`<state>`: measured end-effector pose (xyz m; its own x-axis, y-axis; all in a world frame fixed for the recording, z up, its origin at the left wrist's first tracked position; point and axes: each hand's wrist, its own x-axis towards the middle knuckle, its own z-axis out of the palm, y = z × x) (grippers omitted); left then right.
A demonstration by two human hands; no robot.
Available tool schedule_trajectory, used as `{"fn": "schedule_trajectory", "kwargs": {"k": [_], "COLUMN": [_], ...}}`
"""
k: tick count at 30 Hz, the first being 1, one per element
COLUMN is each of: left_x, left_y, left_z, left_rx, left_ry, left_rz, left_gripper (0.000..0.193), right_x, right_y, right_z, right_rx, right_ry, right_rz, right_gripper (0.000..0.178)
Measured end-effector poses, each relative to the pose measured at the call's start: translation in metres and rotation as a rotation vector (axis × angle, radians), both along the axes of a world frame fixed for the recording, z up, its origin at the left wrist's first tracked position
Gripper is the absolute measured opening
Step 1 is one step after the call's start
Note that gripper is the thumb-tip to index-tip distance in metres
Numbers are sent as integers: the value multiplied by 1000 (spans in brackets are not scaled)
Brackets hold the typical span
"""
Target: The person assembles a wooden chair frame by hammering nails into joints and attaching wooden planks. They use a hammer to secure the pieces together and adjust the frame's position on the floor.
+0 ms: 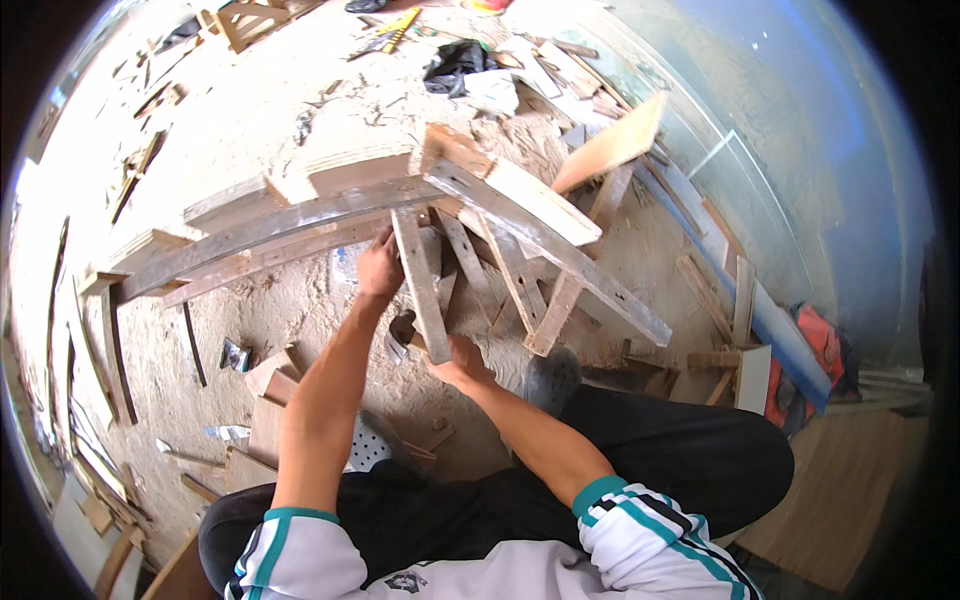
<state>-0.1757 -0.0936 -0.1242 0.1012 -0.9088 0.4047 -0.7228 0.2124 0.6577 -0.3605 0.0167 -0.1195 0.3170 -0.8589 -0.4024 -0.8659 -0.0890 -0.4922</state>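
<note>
A wooden frame of battens and boards [320, 203] spreads across the middle of the head view, over the floor. My left hand [379, 266] is closed just below its long rail, beside a short upright slat [418, 285]. The fingertips are partly hidden, so what they hold does not show. My right hand [461, 366] is closed around the handle of a hammer [402, 328], next to the slat's lower end. The hammer's dark head points left, between my two forearms. A sloping batten [550, 250] runs off to the right with shorter pieces joined under it.
Offcuts and sawdust litter the floor. A loose board [612, 142] leans at the frame's right. Beyond lie a black plastic bag [458, 66] and a yellow tool [400, 30]. Glass sheets [745, 165] stand along the right, with orange cloth [818, 345] nearby. My shoes are below the frame.
</note>
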Motion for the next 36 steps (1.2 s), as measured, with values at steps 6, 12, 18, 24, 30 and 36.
{"fn": "schedule_trajectory", "kwargs": {"k": [6,12,18,24,30,36], "left_x": [-38,-93,-40,-59,-38,-16], "left_y": [23,-21,-32,-43,-40,-10], "left_z": [5,53,31,43,12,114], "left_rx": [329,417,439,413,442,692], "left_ry": [1289,1868,1823,2007,1969,1904], "left_rz": [629,604,793,833,480,-28], "left_gripper": [24,43,56,52,51,52], "right_x": [17,-62,-8,-15,-44,-62], "right_y": [20,11,-3,-62,-146,-158], "right_z": [-23,-134,7,242,337,327], "right_rx": [29,-97,405,298,-293,-229], "right_ry": [65,240,406,582,335,591], "right_rz": [29,426,807,836,299,402], "right_gripper": [28,47,42,28,40,61]}}
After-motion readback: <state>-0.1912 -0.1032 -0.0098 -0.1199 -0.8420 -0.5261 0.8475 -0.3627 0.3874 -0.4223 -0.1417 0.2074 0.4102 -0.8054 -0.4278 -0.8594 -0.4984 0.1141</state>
